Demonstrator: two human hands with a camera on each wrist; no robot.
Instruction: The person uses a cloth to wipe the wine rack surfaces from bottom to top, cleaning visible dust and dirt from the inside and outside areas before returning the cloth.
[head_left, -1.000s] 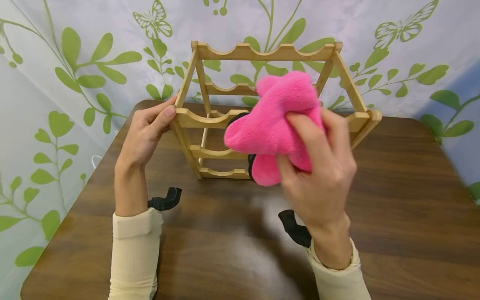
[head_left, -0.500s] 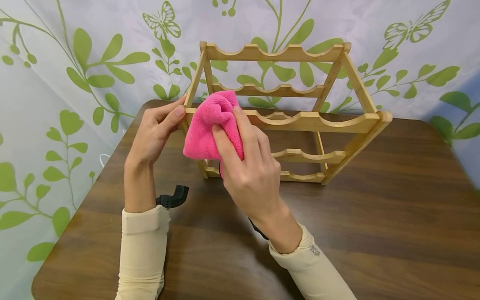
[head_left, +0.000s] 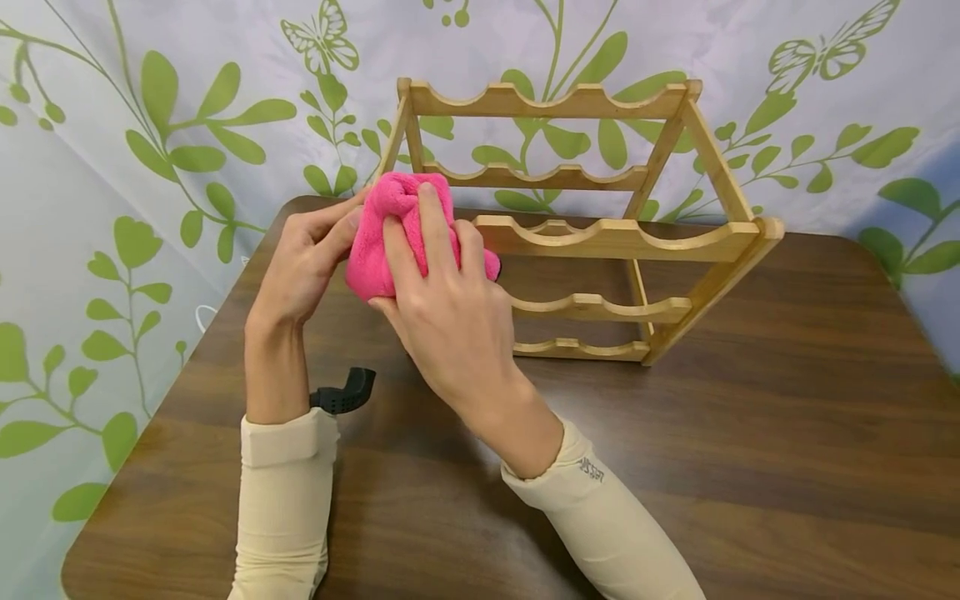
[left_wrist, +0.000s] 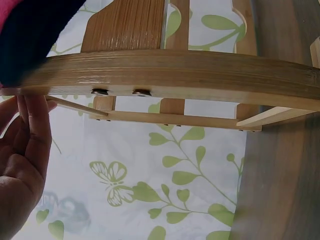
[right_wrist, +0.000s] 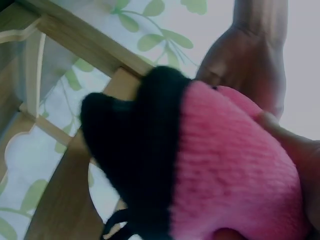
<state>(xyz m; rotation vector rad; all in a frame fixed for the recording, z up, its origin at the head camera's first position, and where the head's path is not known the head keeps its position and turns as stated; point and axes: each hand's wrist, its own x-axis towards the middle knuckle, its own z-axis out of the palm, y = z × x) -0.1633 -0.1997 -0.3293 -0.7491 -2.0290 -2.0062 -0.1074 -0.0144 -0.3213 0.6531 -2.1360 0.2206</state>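
A light wooden wine rack [head_left: 622, 242] with scalloped rails stands on the table. My left hand [head_left: 292, 262] holds its upper left front corner, fingers at the post, as the left wrist view shows from below. In my right hand [head_left: 457, 325] is a bunched pink plush cloth [head_left: 371, 250], gripped between thumb and fingers. The cloth covers that same corner and the left end of the front top rail, right beside my left fingertips. In the right wrist view the cloth [right_wrist: 230, 165] shows a dark section with a thin loop, lying along the wood.
The brown wooden table [head_left: 787, 417] extends to the right and in front of the rack. Behind it hangs a pale backdrop [head_left: 225, 50] with green leaves and butterflies. A black wrist mount [head_left: 348, 392] juts from my left cuff.
My right hand has carried the cloth leftward along the front top rail to the left corner. My left hand keeps its hold there. The view has shifted slightly.
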